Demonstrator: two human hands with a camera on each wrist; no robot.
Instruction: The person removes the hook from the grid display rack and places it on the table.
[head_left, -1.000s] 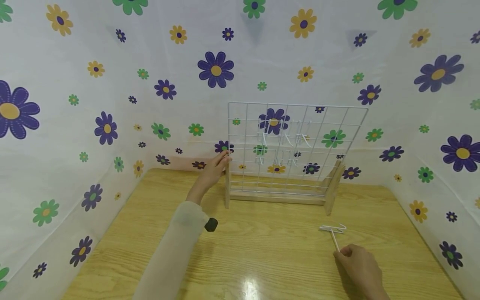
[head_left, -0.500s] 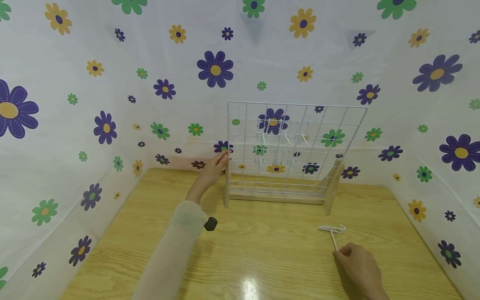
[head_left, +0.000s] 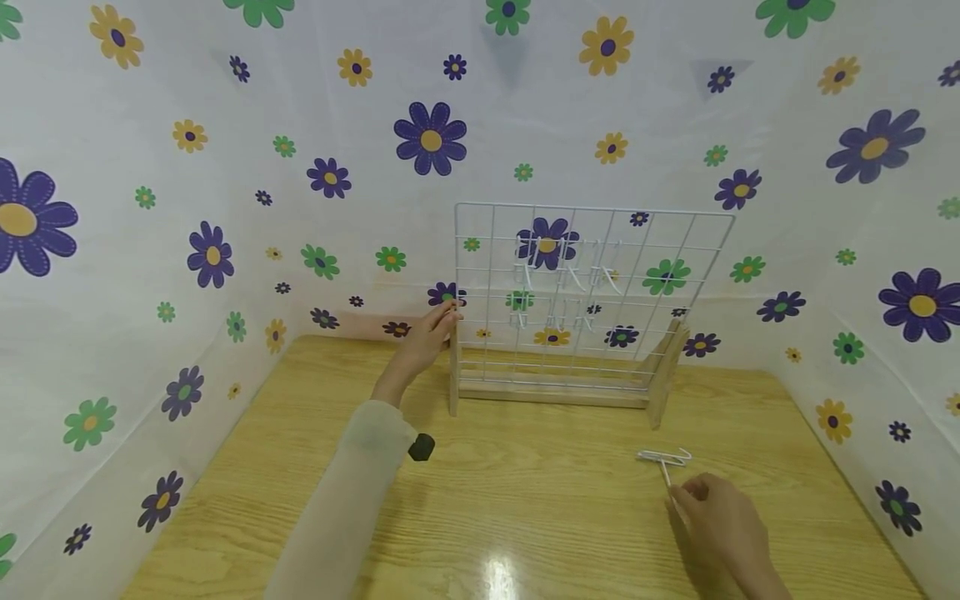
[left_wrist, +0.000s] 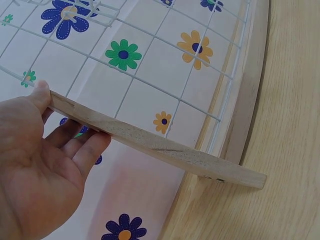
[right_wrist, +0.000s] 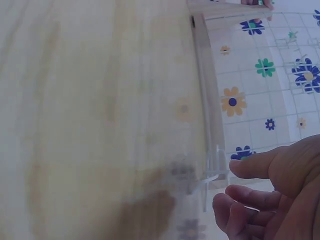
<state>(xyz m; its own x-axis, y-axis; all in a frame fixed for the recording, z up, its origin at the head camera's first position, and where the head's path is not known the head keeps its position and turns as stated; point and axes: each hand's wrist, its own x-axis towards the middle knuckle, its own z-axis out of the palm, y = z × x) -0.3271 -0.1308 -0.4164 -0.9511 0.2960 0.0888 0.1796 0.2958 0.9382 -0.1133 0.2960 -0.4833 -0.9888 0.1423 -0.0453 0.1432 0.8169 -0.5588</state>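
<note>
The left hand (left_wrist: 42, 165), arm stretched forward, grips the pale wooden side upright (left_wrist: 160, 145) of a white wire-grid rack (head_left: 555, 399). The right hand (head_left: 722, 525) reaches from the near right, curled fingertips at the stem of a white wire hook (head_left: 663, 458), whether pinching it I cannot tell. The hook is before the rack's right foot, crossbar sideways, stem pointing nearer and slightly right.

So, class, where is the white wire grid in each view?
Head: the white wire grid stands just right of centre.
Left wrist: upper part, cut off.
Right wrist: upper right, cut off.
Landmark in all three: the wooden crossbar at its foot.
</note>
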